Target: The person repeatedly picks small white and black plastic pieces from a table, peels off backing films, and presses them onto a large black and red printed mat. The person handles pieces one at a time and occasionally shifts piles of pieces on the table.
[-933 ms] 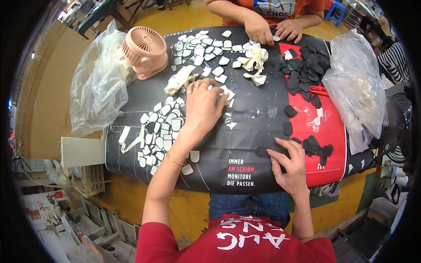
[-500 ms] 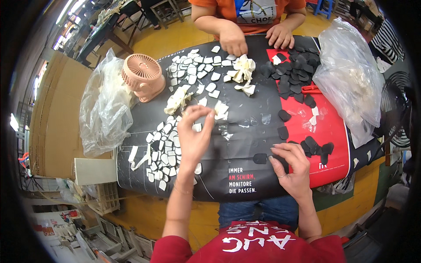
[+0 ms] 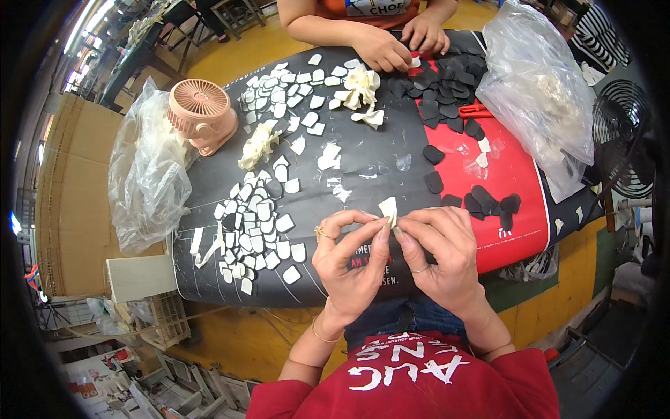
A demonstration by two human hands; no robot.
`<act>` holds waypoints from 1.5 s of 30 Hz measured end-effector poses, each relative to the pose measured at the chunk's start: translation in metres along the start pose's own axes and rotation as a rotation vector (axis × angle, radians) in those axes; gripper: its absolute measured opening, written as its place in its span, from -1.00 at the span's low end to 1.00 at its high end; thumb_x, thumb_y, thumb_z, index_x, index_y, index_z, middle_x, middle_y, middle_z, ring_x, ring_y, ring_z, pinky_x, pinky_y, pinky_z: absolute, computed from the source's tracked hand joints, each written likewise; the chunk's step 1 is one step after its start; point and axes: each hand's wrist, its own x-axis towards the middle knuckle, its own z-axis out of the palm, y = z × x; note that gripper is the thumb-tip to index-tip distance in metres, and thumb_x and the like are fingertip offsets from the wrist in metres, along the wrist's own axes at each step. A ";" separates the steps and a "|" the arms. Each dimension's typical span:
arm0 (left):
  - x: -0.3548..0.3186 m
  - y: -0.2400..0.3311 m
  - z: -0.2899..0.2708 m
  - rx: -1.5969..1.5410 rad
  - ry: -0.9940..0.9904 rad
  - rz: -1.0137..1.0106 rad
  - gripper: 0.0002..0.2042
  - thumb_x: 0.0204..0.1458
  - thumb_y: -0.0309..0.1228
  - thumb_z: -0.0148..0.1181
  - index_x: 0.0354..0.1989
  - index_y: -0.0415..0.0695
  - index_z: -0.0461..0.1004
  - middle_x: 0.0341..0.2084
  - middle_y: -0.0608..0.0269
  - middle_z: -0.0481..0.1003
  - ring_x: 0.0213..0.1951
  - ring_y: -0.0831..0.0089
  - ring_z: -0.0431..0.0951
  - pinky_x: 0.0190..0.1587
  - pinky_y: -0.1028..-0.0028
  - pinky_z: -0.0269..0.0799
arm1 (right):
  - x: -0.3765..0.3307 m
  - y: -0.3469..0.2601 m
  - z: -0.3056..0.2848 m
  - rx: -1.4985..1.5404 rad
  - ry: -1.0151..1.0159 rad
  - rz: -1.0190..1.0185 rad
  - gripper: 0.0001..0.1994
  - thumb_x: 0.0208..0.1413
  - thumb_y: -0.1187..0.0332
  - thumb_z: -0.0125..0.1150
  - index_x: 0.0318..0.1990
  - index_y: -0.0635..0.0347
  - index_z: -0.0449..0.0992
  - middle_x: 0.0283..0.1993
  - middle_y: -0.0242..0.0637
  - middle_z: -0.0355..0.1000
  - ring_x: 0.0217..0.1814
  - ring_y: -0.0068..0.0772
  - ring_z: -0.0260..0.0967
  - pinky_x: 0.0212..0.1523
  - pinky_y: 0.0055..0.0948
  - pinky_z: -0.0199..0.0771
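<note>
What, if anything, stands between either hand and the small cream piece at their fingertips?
Nothing visible: the left hand and right hand meet at the cream piece, fingertips directly at its lower end.

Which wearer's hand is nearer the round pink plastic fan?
Left. The left hand is right of the pink plastic fan, toward the wearer; the right hand is farther right.

Held piece (image 3: 388, 207) matt; fan (image 3: 199, 106) smooth plastic; bags (image 3: 150, 174) glossy crinkled plastic
</note>
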 end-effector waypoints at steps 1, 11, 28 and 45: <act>-0.001 -0.001 0.000 0.009 0.003 0.016 -0.84 -0.04 -0.60 0.38 -0.25 -0.19 0.68 -0.30 0.20 0.55 -0.25 0.34 0.55 -0.17 0.41 0.40 | -0.001 0.000 0.000 -0.006 0.000 -0.002 -0.87 0.11 0.40 0.30 -0.23 0.23 0.61 -0.30 -0.34 0.51 -0.28 -0.31 0.46 -0.18 -0.29 0.31; -0.003 -0.003 -0.003 -0.005 -0.011 -0.029 -0.86 -0.03 -0.60 0.37 -0.27 -0.19 0.67 -0.29 0.19 0.56 -0.26 0.37 0.56 -0.19 0.42 0.42 | -0.001 -0.001 0.001 0.023 -0.026 0.049 -0.90 0.06 0.45 0.34 -0.30 0.26 0.58 -0.32 -0.27 0.53 -0.31 -0.26 0.46 -0.14 -0.27 0.28; 0.004 -0.010 -0.011 0.134 -0.113 0.000 -0.79 -0.07 -0.52 0.40 -0.20 -0.14 0.67 -0.14 0.14 0.56 -0.12 0.21 0.53 0.01 0.30 0.35 | -0.002 0.012 -0.002 0.044 -0.072 0.130 -0.93 0.12 0.48 0.28 -0.28 0.27 0.55 -0.30 -0.22 0.52 -0.26 -0.19 0.44 -0.15 -0.30 0.31; 0.006 -0.016 -0.012 0.099 -0.069 -0.083 -0.92 0.00 -0.59 0.32 -0.32 -0.25 0.64 -0.30 0.16 0.59 -0.26 0.33 0.57 -0.11 0.40 0.41 | -0.003 0.020 -0.010 -0.021 -0.135 0.122 -0.94 0.07 0.49 0.26 -0.30 0.23 0.54 -0.29 -0.22 0.50 -0.21 -0.16 0.43 -0.11 -0.25 0.33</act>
